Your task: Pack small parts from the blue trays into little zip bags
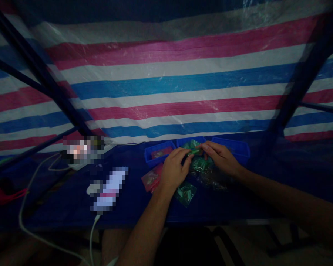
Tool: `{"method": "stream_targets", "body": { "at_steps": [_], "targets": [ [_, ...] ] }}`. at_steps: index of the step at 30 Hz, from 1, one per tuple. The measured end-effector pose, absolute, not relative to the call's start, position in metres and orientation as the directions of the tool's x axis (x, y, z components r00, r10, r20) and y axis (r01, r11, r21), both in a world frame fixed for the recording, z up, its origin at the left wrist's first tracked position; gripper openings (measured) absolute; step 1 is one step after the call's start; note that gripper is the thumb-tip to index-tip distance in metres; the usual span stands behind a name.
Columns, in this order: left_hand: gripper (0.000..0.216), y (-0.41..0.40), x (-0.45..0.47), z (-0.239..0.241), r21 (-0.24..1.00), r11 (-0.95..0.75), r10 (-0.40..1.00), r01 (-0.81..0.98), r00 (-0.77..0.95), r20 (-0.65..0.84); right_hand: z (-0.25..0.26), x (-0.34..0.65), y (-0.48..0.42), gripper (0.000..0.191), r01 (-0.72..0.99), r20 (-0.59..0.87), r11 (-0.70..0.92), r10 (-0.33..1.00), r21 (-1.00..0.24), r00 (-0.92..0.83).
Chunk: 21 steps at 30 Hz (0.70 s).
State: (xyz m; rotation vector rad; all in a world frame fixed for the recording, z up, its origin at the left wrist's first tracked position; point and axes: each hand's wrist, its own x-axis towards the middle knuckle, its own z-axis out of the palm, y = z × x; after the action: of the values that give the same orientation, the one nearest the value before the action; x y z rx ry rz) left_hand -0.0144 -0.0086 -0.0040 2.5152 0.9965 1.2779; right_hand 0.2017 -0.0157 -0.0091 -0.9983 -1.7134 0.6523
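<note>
Both hands meet over the blue table, in front of the bins. My left hand pinches the left end of a small green plastic bag. My right hand grips the right end of that bag with thumb and fingers. Under the hands lies a pile of green bags. Beside my left wrist are a red bag with small parts inside and another green bag holding thin, pale pieces. Dark clear bags rest below my right hand.
Three blue bins stand along the back: left bin with a red bag, middle bin with green bags, right bin. A blurred-out phone with a white cable lies left, near a power strip. Striped sheeting hangs behind.
</note>
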Motion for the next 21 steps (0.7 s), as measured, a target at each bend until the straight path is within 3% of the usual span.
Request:
{"method": "stream_targets", "body": {
  "at_steps": [4, 9, 16, 21],
  "targets": [
    [0.017, -0.009, -0.014, -0.002, 0.462, -0.746, 0.655, 0.48, 0.406, 0.637, -0.014, 0.202, -0.014, 0.034, 0.233, 0.531, 0.567, 0.823, -0.79, -0.204],
    [0.021, -0.013, -0.012, 0.001, 0.532, -0.695, 0.716, 0.485, 0.401, 0.571, -0.025, 0.204, -0.006, 0.031, 0.228, 0.472, 0.501, 0.865, -0.835, -0.173],
    [0.022, -0.015, -0.011, 0.003, 0.54, -0.7, 0.714, 0.468, 0.432, 0.551, -0.024, 0.203, -0.009, 0.025, 0.321, 0.519, 0.549, 0.835, -0.772, -0.18],
    [0.021, -0.013, -0.012, 0.001, 0.536, -0.69, 0.722, 0.487, 0.413, 0.555, -0.022, 0.202, -0.01, 0.024, 0.231, 0.526, 0.562, 0.827, -0.795, -0.2]
  ]
}}
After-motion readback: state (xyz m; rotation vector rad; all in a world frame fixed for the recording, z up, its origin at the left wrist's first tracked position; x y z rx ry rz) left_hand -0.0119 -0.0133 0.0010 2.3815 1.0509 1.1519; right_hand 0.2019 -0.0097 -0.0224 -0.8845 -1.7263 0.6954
